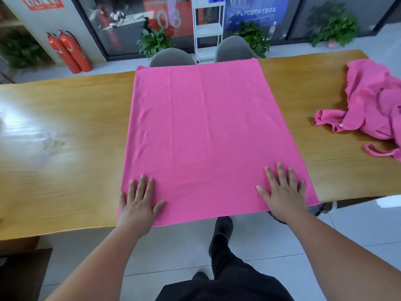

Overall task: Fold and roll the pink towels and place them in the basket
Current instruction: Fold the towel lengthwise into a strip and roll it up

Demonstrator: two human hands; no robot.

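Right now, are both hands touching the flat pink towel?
Touching. The head view shows the left hand and the right hand lying flat, fingers spread, on the flat pink towel near its front edge, one by each corner.

Gives bright, even indoor light with soft, faint shadows. Throws white glare across the table [71, 105] at left. Bows straight edges toward the frame borders. Blurs the crumpled pink towels [368, 101] at right.
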